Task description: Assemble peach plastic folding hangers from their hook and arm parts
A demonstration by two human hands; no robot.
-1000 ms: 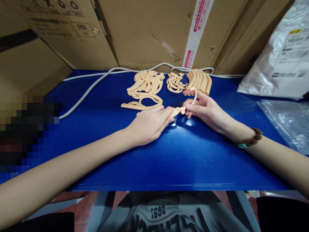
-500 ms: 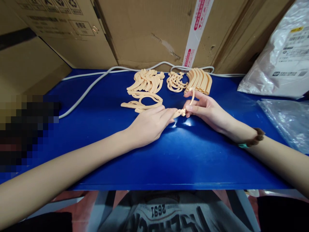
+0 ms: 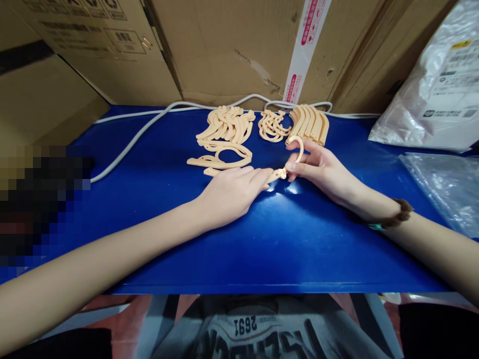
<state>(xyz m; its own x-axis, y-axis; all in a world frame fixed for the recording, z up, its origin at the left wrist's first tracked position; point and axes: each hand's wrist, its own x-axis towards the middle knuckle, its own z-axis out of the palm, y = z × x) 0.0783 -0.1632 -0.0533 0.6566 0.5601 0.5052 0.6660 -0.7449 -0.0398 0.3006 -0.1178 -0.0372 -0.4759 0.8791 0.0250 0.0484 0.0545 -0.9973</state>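
Cream plastic clothes-hanger parts are in both hands. My left hand (image 3: 235,194) is closed around a flat hanger arm (image 3: 275,177), most of it hidden under the palm; one end sticks out to the left and the other points right. Between thumb and fingers, my right hand (image 3: 322,169) pinches a curved hanger hook (image 3: 301,147). The hook's lower end meets the arm's right end; whether the two are locked together I cannot tell. Just beyond my left hand lie hanger pieces (image 3: 232,162), some looking joined.
Toward the back of the blue table (image 3: 262,249) lie a pile of hanger arms (image 3: 226,124), loose hooks (image 3: 273,125) and a row of curved arms (image 3: 310,124). A white cable (image 3: 130,144) runs behind them. Cardboard boxes (image 3: 224,50) stand at the back; a plastic-wrapped parcel (image 3: 426,109) is at right.
The hook has turned in my right fingers, so its curve now shows more broadside. My left hand and the arm in it have shifted very slightly left.
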